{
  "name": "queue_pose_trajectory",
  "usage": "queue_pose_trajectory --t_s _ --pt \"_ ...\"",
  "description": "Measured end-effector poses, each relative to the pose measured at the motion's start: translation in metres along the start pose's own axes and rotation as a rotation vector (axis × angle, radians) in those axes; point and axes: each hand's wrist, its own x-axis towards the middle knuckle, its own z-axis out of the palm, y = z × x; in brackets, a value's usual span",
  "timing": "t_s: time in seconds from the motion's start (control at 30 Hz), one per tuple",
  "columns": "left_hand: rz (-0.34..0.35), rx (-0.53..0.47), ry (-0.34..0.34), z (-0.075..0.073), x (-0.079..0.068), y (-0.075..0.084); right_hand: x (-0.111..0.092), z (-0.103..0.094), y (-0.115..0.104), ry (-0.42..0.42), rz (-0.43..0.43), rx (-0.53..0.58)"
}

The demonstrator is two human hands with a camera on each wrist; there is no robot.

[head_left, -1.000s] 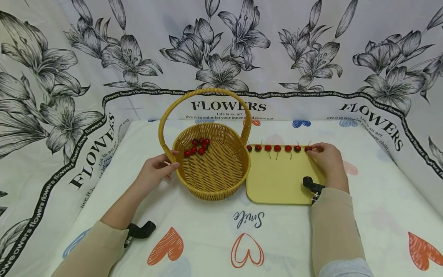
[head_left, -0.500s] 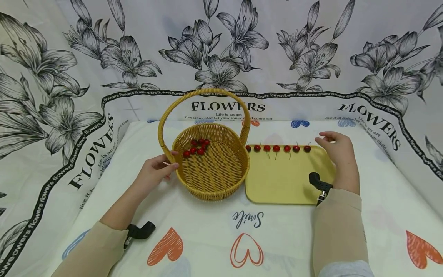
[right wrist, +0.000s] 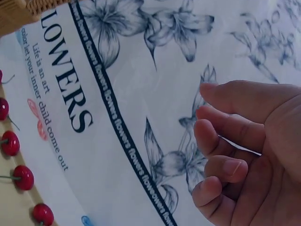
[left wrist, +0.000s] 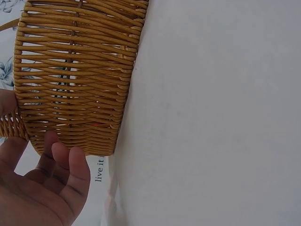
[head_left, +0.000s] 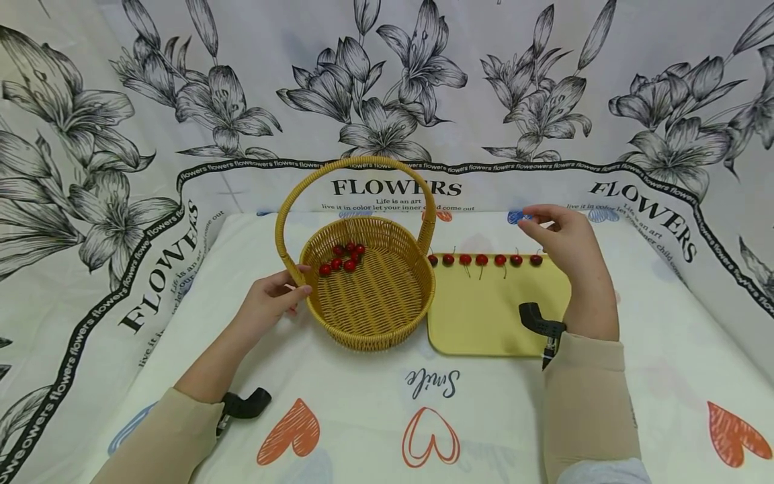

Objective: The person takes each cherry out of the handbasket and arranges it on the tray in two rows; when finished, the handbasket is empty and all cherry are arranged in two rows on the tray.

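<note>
A yellow-brown wicker basket with a tall arched handle stands left of the middle. My left hand grips it at the left rim, where the handle starts; in the left wrist view the thumb and fingers lie about that spot on the woven side. Several red cherries are bunched in the basket's back left. More cherries line the back edge of a yellow tray in a row. My right hand is raised over the tray's back right corner, fingers loosely bent, holding nothing.
The tray sits against the basket's right side. A white cloth with heart prints covers the table, and a flower-printed curtain rises behind it. The basket's handle stands up in front of that curtain.
My right hand has let go of the last cherry at the right of the row, first moving right, then up and back to the left. My left hand stays on the basket.
</note>
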Motion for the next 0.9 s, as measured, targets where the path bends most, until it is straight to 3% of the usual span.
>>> queue_pose_trajectory --t_s 0.33,0.6,0.77,0.9 --pt "-0.003 -0.017 0.007 0.002 0.001 0.003 -0.014 0.028 -0.050 -0.069 -0.161 0.032" --pt "-0.009 -0.035 0.007 0.005 0.000 0.005 -0.027 0.059 -0.082 -0.207 -0.292 0.012" --pt "-0.013 -0.019 0.015 0.005 -0.001 0.006 -0.035 0.092 -0.108 -0.294 -0.387 0.013" --pt "-0.022 -0.022 0.020 0.004 -0.001 0.006 -0.039 0.128 -0.126 -0.386 -0.407 0.031"
